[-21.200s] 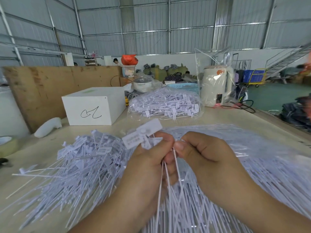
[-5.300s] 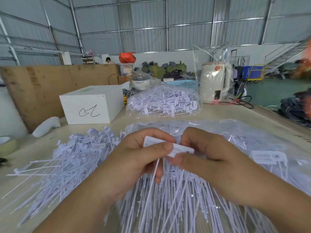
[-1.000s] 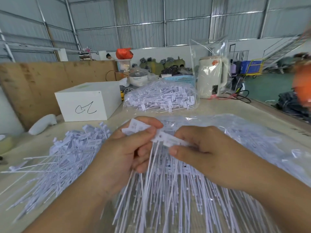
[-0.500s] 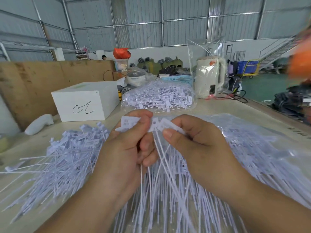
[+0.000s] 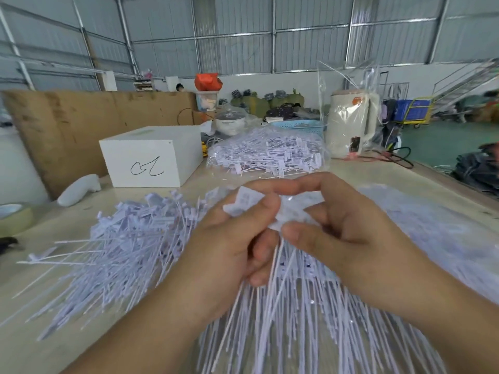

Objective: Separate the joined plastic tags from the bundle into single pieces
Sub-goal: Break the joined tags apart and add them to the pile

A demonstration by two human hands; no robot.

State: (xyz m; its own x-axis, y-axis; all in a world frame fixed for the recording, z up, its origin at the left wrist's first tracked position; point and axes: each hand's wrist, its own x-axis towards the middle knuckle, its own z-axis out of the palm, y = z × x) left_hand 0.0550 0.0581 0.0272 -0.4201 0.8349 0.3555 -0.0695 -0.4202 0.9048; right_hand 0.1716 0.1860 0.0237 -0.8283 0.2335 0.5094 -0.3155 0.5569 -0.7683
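Observation:
My left hand pinches the flat white head of a plastic tag between thumb and fingers. My right hand pinches the neighbouring tag head right beside it; the two hands touch at the fingertips. Long thin white tails of the joined tags hang down from both grips. Under my hands lies the bundle of tags on its clear bag. A loose pile of single tags is spread on the table to the left.
A clear bag full of tags lies at the table's far middle. A white box stands far left, with a white foam piece and a tape roll beyond it. A bagged cream kettle stands far right.
Both hands have lifted slightly and turned the tag heads; my right index finger now arches over the heads. The head camera has tilted a little.

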